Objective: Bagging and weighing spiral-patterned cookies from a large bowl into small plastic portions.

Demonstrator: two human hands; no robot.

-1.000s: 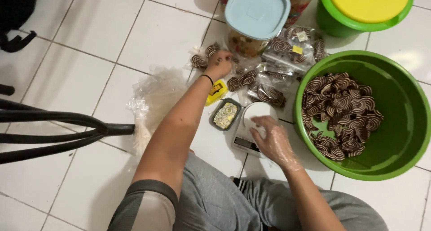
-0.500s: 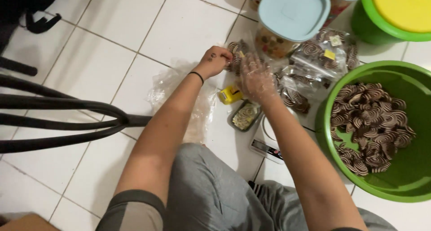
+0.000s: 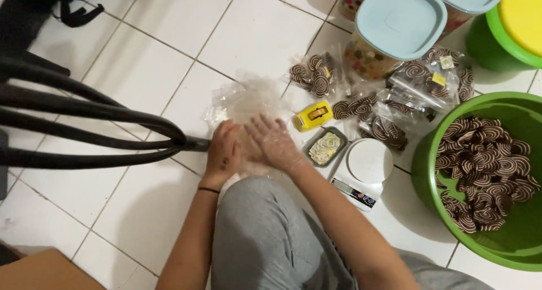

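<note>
Both hands, left hand [image 3: 223, 154] and gloved right hand [image 3: 271, 140], lie flat and open on the clear plastic bags [image 3: 243, 101], which spread toward the upper frame; neither grips anything.

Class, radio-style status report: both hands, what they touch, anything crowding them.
Left hand bare, right hand gloved, both flat on clear plastic bags. Nothing gripped. Yellow tape dispenser and small tray close beside right hand.
</note>
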